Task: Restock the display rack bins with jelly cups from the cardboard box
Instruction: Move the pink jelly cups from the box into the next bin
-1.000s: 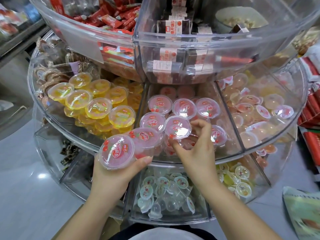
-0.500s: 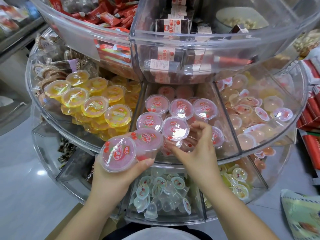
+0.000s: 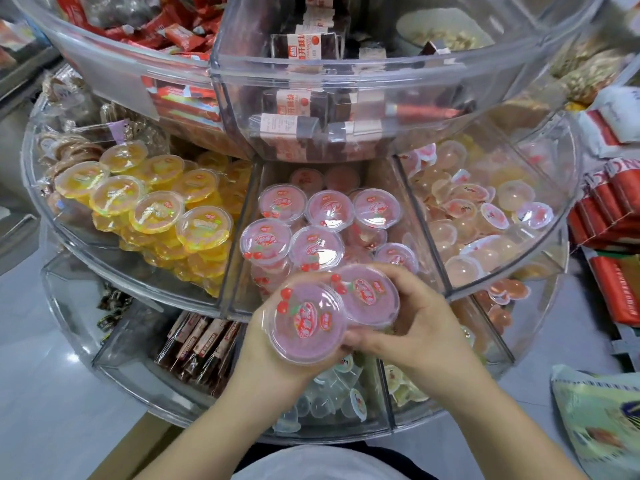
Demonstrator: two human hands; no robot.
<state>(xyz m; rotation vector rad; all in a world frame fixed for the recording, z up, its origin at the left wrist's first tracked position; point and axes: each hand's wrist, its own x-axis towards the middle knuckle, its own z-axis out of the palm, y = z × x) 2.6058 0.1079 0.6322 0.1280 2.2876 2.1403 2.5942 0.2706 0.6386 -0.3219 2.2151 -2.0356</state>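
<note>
Two pink jelly cups sit in front of the clear round display rack (image 3: 138,271). My left hand (image 3: 266,358) holds the nearer pink cup (image 3: 304,323) from below. The second pink cup (image 3: 367,292) overlaps it at the upper right, and my right hand (image 3: 415,327) grips that one with fingers curled round its rim. Just beyond my hands, the middle bin (image 3: 239,265) holds several more pink jelly cups (image 3: 311,233) with their lids up. The cardboard box shows only as a brown edge (image 3: 138,445) at the bottom left.
Yellow jelly cups (image 3: 156,202) fill the bin to the left and pale small cups (image 3: 485,216) the bin to the right. The tier above (image 3: 311,64) overhangs with wrapped snacks. The lower tier holds small clear cups (image 3: 329,396) and dark bars (image 3: 201,344). Snack bags (image 3: 602,420) lie at the right.
My right hand has come back out of the middle bin toward me and taken hold of the second pink cup beside my left hand. The view has shifted slightly.
</note>
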